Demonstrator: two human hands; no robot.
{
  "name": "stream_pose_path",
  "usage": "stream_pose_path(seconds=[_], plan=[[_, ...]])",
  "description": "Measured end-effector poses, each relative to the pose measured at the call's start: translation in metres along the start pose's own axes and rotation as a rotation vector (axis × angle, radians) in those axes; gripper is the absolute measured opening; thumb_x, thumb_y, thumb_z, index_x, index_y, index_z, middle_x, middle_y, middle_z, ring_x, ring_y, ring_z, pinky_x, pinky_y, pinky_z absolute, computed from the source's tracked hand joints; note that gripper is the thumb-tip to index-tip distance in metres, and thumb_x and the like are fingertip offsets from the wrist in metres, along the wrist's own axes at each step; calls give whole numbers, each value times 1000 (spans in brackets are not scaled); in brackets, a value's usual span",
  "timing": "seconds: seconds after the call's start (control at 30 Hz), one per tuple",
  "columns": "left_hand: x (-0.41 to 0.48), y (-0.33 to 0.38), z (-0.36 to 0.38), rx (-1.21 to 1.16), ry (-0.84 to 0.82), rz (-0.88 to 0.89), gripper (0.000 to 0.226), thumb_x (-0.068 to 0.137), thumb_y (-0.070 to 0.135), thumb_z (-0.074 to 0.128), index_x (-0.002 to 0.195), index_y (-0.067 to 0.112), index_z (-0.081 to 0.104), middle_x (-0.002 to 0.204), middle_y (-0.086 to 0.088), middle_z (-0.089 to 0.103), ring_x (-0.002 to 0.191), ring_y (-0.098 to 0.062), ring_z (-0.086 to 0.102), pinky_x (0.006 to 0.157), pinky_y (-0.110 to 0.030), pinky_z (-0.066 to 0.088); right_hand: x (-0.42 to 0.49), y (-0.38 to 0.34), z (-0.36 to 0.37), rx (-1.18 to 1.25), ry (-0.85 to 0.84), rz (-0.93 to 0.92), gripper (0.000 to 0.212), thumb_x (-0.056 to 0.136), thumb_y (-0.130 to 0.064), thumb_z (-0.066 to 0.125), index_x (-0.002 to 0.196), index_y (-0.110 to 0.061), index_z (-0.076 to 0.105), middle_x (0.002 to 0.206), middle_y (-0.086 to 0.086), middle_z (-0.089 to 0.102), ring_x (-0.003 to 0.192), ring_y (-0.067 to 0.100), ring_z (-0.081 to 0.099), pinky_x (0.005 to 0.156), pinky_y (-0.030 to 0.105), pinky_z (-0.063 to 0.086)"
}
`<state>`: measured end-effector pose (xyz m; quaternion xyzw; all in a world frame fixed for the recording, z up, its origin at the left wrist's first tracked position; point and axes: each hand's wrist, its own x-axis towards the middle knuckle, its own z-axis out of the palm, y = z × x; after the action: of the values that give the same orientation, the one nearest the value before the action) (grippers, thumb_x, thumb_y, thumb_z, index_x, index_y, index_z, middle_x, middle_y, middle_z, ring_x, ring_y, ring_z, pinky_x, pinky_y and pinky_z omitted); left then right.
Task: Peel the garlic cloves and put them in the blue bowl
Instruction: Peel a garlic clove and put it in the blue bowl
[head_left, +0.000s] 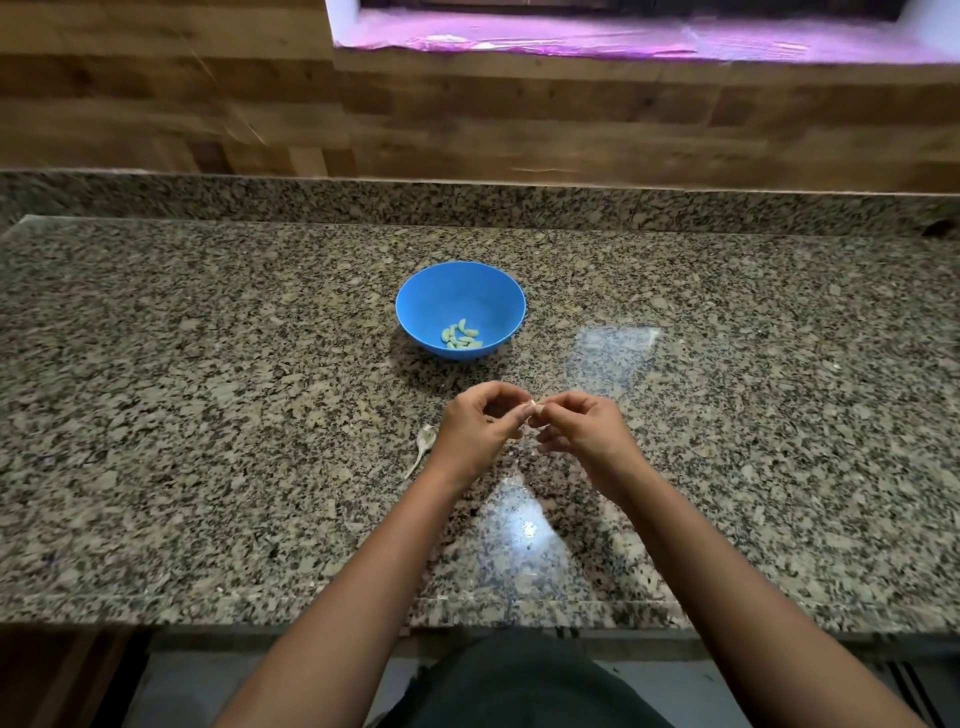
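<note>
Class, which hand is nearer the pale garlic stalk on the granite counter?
Left: the left hand is just right of the pale garlic stalk; the right hand is farther right.

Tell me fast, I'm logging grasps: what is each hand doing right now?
Left hand: pinches the garlic clove at its fingertips.
Right hand: pinches the same clove from the other side.
</note>
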<state>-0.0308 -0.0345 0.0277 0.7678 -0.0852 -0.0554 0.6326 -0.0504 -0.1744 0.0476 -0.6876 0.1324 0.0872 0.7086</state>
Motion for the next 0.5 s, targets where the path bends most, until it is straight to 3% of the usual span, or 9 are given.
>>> stream_pose_path(seconds=[0.13,0.3,0.4,0.5], plan=[[0,-6,-4,-38,-40,-14,10,85,12,67,94,12,68,84,-6,70,73,-14,66,71,-27,57,-1,0,0,-72,-24,-10,8,88,-5,58,85,0,64,77,7,66,62,13,59,61,25,54],[1,-10,-3,-303,53,-170,3,85,3,64,88,3,64,76,-7,64,66,-10,64,69,-24,57,0,2,1,-199,8,-41,10,90,-4,54,86,2,61,80,11,63,61,14,58,60,26,55],[3,-13,-3,-349,57,-240,6,84,-2,62,85,4,65,75,-7,63,63,-9,63,67,-22,57,3,4,-1,-409,21,-41,14,92,-6,51,84,1,59,83,15,64,65,18,62,69,37,58],[3,-15,-1,-401,63,-270,8,85,-4,61,86,3,65,75,-8,63,62,-8,63,66,-21,57,4,5,-1,-669,-22,-49,26,94,-20,47,74,-7,56,76,11,64,70,25,63,73,48,56]])
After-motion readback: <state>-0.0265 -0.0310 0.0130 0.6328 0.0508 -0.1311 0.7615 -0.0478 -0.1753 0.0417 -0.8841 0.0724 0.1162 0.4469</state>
